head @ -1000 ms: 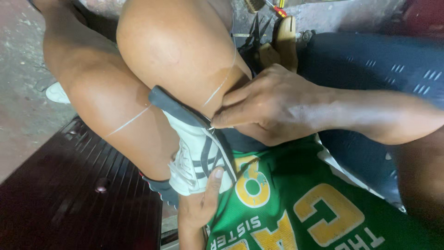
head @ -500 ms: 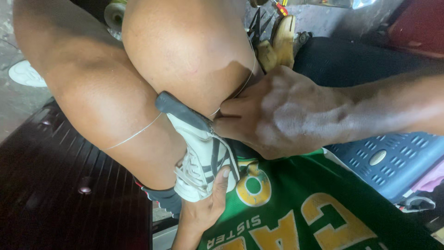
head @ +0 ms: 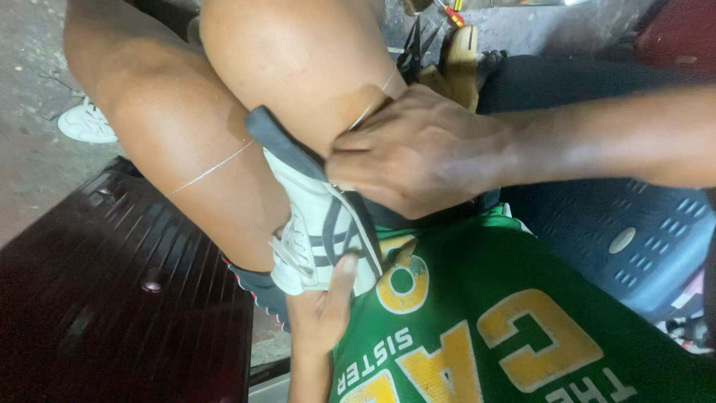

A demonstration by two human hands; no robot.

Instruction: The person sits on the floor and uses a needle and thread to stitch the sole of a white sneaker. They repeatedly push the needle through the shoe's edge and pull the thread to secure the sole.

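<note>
A white sneaker (head: 317, 224) with dark stripes and a dark sole is wedged between my bare knees, sole turned up. My left hand (head: 322, 310) comes up from below and grips the sneaker's lower side, thumb on the stripes. My right hand (head: 418, 149) lies over the sneaker's upper edge with its fingers pinched together at the sole seam. A thin pale thread (head: 212, 169) stretches across my left leg, and another short length runs up from my right fingers over the knee. What the fingertips pinch is hidden.
A green shirt (head: 485, 336) with yellow letters covers my lap. A blue plastic stool (head: 634, 231) sits to the right, and a dark red slatted surface (head: 112, 298) to the left. A second white shoe (head: 86, 123) lies on the concrete floor. Tools and a wooden block (head: 459, 52) are behind the knees.
The view has shifted, so the blue stool now shows. My right hand has slid a little up and left along the sole edge. My left hand keeps its hold.
</note>
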